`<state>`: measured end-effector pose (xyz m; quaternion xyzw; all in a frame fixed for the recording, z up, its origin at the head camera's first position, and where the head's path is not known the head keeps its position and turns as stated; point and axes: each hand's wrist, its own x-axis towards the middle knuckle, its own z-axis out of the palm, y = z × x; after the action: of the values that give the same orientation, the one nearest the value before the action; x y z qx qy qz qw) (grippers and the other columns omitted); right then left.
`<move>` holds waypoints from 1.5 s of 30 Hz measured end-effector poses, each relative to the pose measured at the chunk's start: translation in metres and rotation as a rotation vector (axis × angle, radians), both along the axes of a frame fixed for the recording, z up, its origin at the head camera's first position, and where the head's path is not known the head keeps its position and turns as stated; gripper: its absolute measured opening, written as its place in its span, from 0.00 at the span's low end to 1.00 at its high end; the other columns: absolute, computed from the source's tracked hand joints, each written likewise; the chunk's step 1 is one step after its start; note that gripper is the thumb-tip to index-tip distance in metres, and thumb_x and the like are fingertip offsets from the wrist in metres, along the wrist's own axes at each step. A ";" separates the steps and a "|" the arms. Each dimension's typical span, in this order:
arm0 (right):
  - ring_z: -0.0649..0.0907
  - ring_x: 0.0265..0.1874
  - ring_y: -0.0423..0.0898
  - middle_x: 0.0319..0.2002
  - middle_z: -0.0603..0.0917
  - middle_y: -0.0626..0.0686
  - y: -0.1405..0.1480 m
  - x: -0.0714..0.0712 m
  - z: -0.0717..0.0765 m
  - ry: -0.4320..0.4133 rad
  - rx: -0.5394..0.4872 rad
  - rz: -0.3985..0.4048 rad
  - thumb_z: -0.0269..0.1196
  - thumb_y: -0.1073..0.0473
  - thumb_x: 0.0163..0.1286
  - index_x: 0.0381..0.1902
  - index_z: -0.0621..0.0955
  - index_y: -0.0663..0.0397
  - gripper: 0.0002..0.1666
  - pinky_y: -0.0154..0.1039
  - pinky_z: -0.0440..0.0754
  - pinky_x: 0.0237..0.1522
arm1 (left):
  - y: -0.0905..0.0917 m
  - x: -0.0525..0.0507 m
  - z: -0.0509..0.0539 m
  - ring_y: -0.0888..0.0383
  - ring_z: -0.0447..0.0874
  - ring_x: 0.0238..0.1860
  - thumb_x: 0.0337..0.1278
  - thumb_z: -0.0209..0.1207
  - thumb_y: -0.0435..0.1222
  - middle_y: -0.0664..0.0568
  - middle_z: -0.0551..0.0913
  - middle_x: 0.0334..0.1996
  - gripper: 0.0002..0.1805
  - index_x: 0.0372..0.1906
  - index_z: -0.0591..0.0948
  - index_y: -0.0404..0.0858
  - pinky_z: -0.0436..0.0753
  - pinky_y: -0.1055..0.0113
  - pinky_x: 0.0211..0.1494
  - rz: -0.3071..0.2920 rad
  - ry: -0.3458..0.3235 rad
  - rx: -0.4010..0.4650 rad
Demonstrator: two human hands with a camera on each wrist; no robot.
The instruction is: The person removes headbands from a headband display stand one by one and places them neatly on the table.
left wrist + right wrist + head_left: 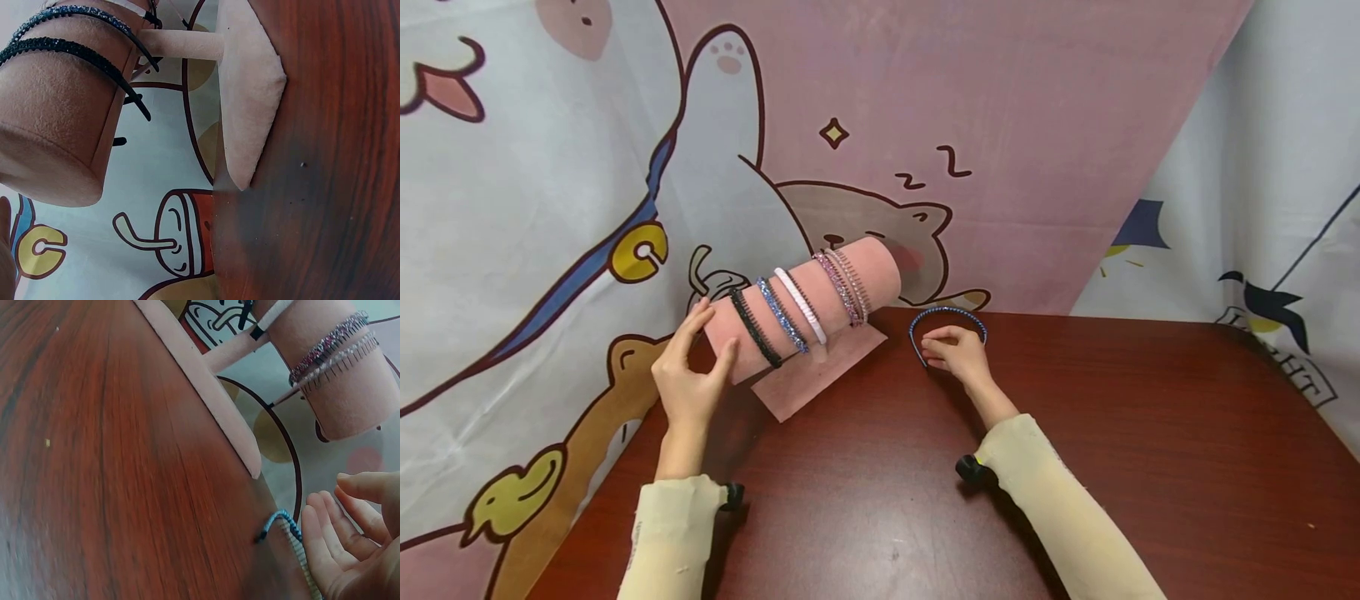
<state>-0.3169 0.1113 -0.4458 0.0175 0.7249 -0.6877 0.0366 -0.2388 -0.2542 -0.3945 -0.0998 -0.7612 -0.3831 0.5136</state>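
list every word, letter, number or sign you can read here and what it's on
"z", the smaller letter, on the pink backdrop
"Z", the larger one, same backdrop
"GHT", on the drawn banner at far right; any letters before it can't be made out
Faint marks on the left sleeve: too small to read
No text visible on the headbands or stand

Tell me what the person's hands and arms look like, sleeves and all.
The left hand and right hand wear no gloves. The left sleeve and right sleeve are long and pale cream. Small black devices, left device and right device, show beside the sleeve ends; the right one has a yellow-green speck.
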 end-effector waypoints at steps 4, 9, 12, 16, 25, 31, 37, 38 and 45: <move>0.88 0.31 0.40 0.35 0.89 0.56 -0.008 0.000 0.003 0.006 0.000 -0.004 0.65 0.66 0.67 0.50 0.81 0.73 0.17 0.40 0.89 0.41 | -0.002 -0.001 -0.002 0.49 0.82 0.62 0.43 0.75 0.33 0.48 0.85 0.57 0.27 0.55 0.85 0.40 0.73 0.76 0.68 -0.008 -0.006 0.004; 0.87 0.28 0.38 0.32 0.89 0.52 -0.019 0.001 0.009 0.034 0.024 -0.015 0.66 0.66 0.66 0.46 0.83 0.70 0.14 0.33 0.88 0.35 | -0.002 -0.002 -0.002 0.46 0.82 0.61 0.41 0.75 0.31 0.46 0.85 0.57 0.28 0.55 0.85 0.38 0.73 0.75 0.68 -0.018 0.004 0.012; 0.87 0.28 0.37 0.33 0.89 0.52 -0.026 0.001 0.011 0.054 0.050 -0.019 0.67 0.65 0.65 0.44 0.84 0.68 0.12 0.33 0.88 0.34 | -0.002 -0.001 -0.001 0.46 0.82 0.62 0.41 0.75 0.31 0.47 0.85 0.57 0.28 0.55 0.85 0.38 0.73 0.75 0.69 -0.019 0.003 0.014; 0.87 0.28 0.35 0.35 0.90 0.54 -0.035 0.000 0.014 0.067 0.076 -0.022 0.68 0.63 0.65 0.43 0.86 0.65 0.11 0.34 0.88 0.35 | -0.001 0.000 -0.001 0.47 0.82 0.63 0.43 0.74 0.32 0.49 0.85 0.58 0.28 0.55 0.85 0.39 0.73 0.74 0.69 -0.022 -0.002 0.013; 0.88 0.32 0.37 0.39 0.90 0.58 -0.052 0.000 0.019 0.116 0.094 -0.009 0.68 0.62 0.63 0.41 0.87 0.63 0.10 0.39 0.89 0.40 | -0.001 -0.002 -0.002 0.54 0.81 0.64 0.42 0.74 0.31 0.49 0.85 0.58 0.27 0.55 0.85 0.37 0.73 0.73 0.70 -0.014 0.004 0.011; 0.89 0.36 0.49 0.42 0.88 0.58 -0.061 0.002 0.022 0.145 0.115 -0.017 0.70 0.61 0.63 0.40 0.87 0.62 0.10 0.37 0.89 0.38 | 0.012 0.010 0.013 0.56 0.80 0.64 0.44 0.71 0.27 0.39 0.85 0.56 0.25 0.53 0.84 0.30 0.72 0.74 0.70 -0.017 0.019 0.013; 0.89 0.35 0.50 0.42 0.88 0.58 -0.071 0.003 0.026 0.176 0.101 -0.040 0.71 0.61 0.62 0.40 0.87 0.61 0.11 0.47 0.89 0.43 | 0.021 0.017 0.023 0.42 0.82 0.61 0.44 0.71 0.27 0.36 0.85 0.54 0.24 0.52 0.84 0.29 0.73 0.76 0.68 -0.028 0.033 0.029; 0.89 0.34 0.48 0.42 0.88 0.58 -0.073 0.003 0.026 0.182 0.095 -0.044 0.71 0.61 0.61 0.40 0.87 0.61 0.11 0.49 0.88 0.44 | 0.021 0.017 0.023 0.41 0.82 0.61 0.43 0.72 0.27 0.37 0.85 0.54 0.24 0.52 0.84 0.30 0.73 0.76 0.68 -0.028 0.033 0.030; 0.89 0.32 0.51 0.39 0.90 0.56 -0.085 0.002 0.029 0.238 0.158 -0.098 0.74 0.56 0.59 0.38 0.88 0.57 0.12 0.32 0.86 0.32 | 0.014 0.012 0.014 0.41 0.82 0.60 0.44 0.72 0.27 0.39 0.85 0.56 0.25 0.53 0.84 0.31 0.72 0.76 0.68 -0.007 0.024 0.015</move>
<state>-0.3144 0.0259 -0.4166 -0.0262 0.7743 -0.6265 -0.0846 -0.2273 -0.2402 -0.3805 -0.1034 -0.7517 -0.3894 0.5221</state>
